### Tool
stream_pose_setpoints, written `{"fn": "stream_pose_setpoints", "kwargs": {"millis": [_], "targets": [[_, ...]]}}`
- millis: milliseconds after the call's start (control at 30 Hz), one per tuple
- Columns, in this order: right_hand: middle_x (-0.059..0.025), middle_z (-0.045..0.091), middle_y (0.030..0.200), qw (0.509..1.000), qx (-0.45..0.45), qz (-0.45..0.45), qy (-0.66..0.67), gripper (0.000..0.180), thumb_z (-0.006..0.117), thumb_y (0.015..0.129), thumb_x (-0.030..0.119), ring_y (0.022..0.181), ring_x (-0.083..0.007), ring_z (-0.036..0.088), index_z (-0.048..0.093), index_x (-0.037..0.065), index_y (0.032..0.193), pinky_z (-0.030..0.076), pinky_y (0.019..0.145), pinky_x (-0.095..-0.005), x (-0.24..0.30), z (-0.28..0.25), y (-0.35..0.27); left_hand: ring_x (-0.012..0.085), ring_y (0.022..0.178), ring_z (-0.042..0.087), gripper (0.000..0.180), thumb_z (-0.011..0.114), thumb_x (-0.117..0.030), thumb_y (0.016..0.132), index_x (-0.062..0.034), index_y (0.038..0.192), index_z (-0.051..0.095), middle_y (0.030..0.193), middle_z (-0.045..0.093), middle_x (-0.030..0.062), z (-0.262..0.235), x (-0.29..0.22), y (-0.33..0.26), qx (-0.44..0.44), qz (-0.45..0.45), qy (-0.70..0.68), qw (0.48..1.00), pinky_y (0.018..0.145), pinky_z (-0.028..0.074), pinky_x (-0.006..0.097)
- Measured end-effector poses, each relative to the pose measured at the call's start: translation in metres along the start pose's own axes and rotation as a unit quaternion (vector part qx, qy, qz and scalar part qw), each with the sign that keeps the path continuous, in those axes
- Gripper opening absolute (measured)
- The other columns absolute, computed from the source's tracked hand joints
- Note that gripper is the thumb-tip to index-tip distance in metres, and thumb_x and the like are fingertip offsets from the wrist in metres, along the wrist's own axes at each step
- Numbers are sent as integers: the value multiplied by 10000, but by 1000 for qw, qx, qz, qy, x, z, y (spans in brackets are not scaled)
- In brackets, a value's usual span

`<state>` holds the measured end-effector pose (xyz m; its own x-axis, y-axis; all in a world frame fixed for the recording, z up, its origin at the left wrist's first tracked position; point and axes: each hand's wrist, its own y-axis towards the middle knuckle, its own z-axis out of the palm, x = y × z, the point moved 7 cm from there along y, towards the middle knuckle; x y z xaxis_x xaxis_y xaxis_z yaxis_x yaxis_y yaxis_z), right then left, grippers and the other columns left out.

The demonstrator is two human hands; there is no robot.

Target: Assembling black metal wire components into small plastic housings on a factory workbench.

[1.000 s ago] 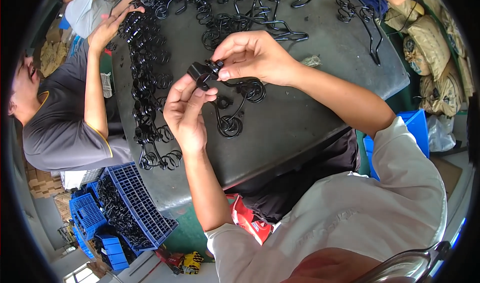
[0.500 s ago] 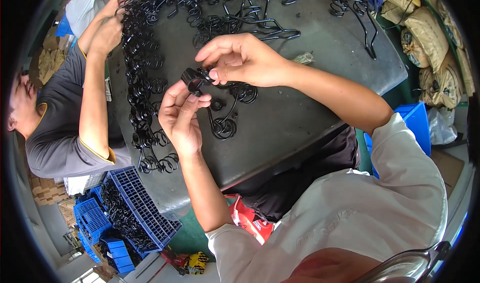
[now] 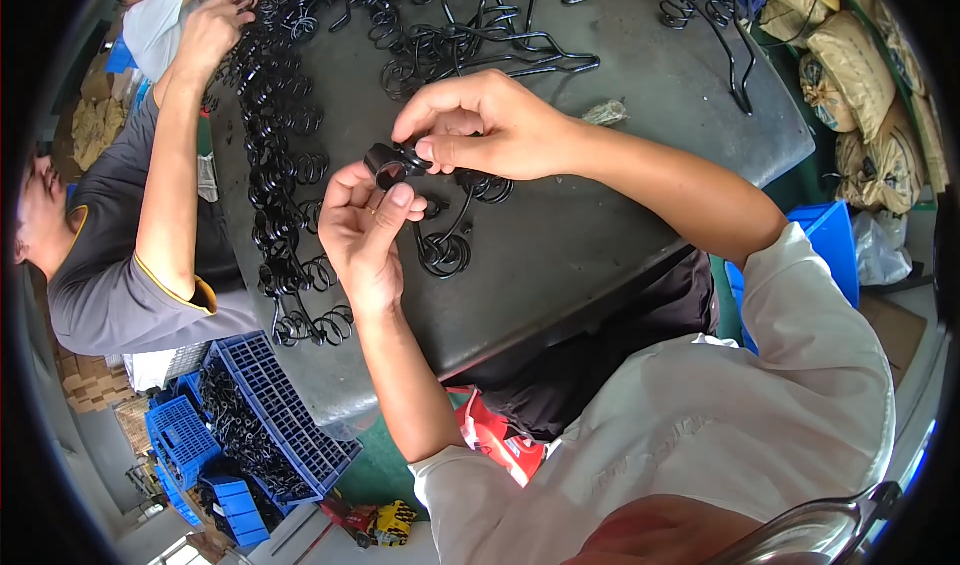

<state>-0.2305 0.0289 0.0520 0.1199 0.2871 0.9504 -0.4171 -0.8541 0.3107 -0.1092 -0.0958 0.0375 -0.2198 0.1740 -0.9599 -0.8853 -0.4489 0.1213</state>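
Observation:
Over the dark tabletop (image 3: 560,255), my left hand (image 3: 362,240) pinches a black ring-shaped clamp (image 3: 384,165) between thumb and fingers. My right hand (image 3: 490,130) closes thumb and forefinger on a small dark round piece (image 3: 412,155) at the clamp's side; whether the two are joined I cannot tell. Beneath and just beyond my hands lies a black coiled wire part (image 3: 445,253) with spiral loops. A small black ring (image 3: 433,208) rests near it, partly hidden by my left fingers.
Black spiral wire parts (image 3: 285,165) line the left side, and bent black wire frames (image 3: 500,50) lie at the far side. At the left a co-worker's hand (image 3: 215,30) is at the pile. Blue crates (image 3: 285,415) stand lower left; sacks (image 3: 850,70) at right.
My hands stay nearly in place, and the black clamp has turned slightly between my fingers. The co-worker's raised arm has shifted, with the hands moving a little.

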Motion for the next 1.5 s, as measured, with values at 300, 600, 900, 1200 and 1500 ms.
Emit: {"fn": "stream_pose_setpoints", "kwargs": {"millis": [300, 600, 900, 1200, 1500], "targets": [[-24, 680, 1000, 997, 54, 0, -55, 318, 742, 857, -35, 860, -83, 633, 660, 0, 1162, 527, 795, -263, 4, -1, 3, 150, 761, 672, 323, 745, 68, 837, 23, 1095, 558, 1007, 681, 122, 3, -4, -2, 15, 2, 16, 1000, 680, 568, 260], [-26, 682, 997, 997, 70, 11, -44, 306, 748, 835, -59, 863, -98, 641, 681, 6, 1126, 532, 786, -266, -1, -4, 4, 145, 793, 648, 351, 753, 100, 808, 16, 1084, 554, 970, 646, 86, 4, -6, -2, 23, 23, 49, 998, 681, 561, 259], [-31, 691, 921, 990, 85, 38, -106, 216, 764, 901, 102, 817, -91, 641, 683, -13, 1065, 530, 745, -260, 1, -7, 4, 143, 781, 650, 334, 752, 82, 809, 13, 1077, 566, 964, 651, 84, 5, -7, -2, 24, 4, 38, 999, 683, 563, 255], [-17, 683, 854, 993, 79, 85, -19, 226, 733, 946, 208, 796, -87, 652, 680, 1, 1018, 513, 687, -245, -16, -8, 6, 125, 732, 647, 315, 751, 53, 822, 18, 1079, 572, 975, 668, 92, 5, -7, -3, 18, -14, 44, 999, 674, 549, 246], [-33, 667, 765, 989, 11, 99, -111, 240, 743, 924, 228, 650, -105, 596, 708, -4, 971, 488, 593, -262, -18, -4, 14, 41, 561, 511, 302, 783, -58, 824, 26, 1066, 624, 769, 656, 16, -18, -4, -1, -74, -76, 95, 990, 497, 334, 162]]}}
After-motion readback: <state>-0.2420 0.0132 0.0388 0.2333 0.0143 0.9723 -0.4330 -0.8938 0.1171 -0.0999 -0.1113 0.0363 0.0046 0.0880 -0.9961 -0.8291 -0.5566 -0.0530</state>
